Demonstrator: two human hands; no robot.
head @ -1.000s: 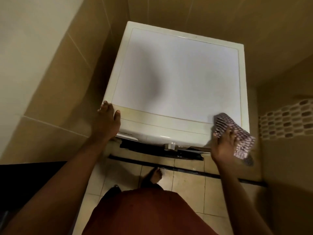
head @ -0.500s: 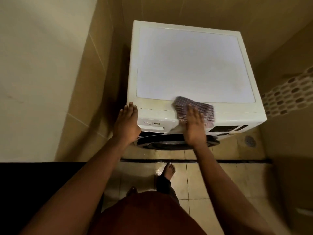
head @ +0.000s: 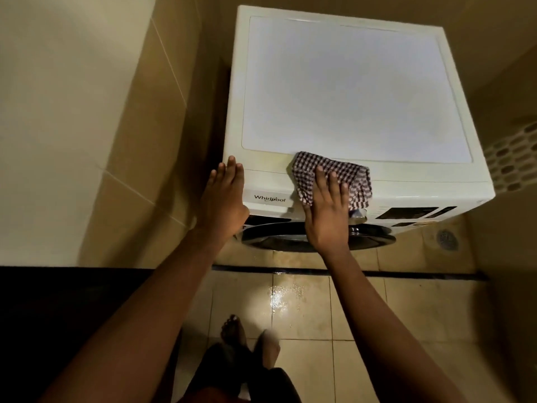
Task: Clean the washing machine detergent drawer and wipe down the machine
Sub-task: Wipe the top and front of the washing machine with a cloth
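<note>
Right hand (head: 327, 219), fingers flat, presses the cloth (head: 334, 175) on the washer (head: 348, 91); left hand (head: 223, 199), fingers straight, braces its corner.

From here I see little of the front of the washing machine (head: 348, 82). Its door (head: 276, 239) shows only as a dark ring, and the person's right hand (head: 327, 213) covers the middle part. The drawer (head: 268, 189) lies between the left hand (head: 223, 199) and the cloth (head: 348, 173), so I cannot follow its edges. A knob (head: 359, 213) is mostly hidden under the cloth. The marks on the display (head: 406, 213) are too small to read. One foot (head: 268, 347) is blurred. The right edge cuts off the mosaic tiles (head: 511, 158).
</note>
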